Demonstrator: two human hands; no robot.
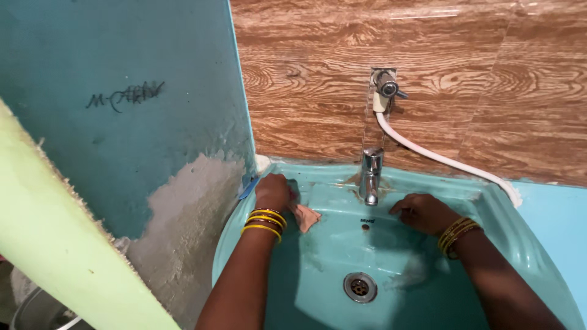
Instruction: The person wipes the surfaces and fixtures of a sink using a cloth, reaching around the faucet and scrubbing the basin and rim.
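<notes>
The cloth [304, 216], a small crumpled piece in a pale tan colour, lies against the back wall of the turquoise washbasin [526, 244], left of the centre line. It sticks out from under the left hand [273, 192], toward the right and slightly down. I read its long axis as running from the hand's fingers toward the overflow hole [365, 227].

The left hand is the nearer hand by a wide margin. It is curled closed over the upper end of the cloth and presses it to the basin's back ledge. Yellow bangles [264, 220] sit on that wrist.

The right hand [424, 212] is well apart from the cloth, on the far side of the chrome tap [370, 176]. Its fingers are bent and rest on the ledge. I see nothing held in it. I cannot tell whether the fingertips press or only touch.

The tap stands between the two hands. The drain [359, 286] lies below it, near the basin's low point. A white hose [440, 157] runs from the wall valve [386, 85] across the wood-grain tiles to the basin's right rim.
</notes>
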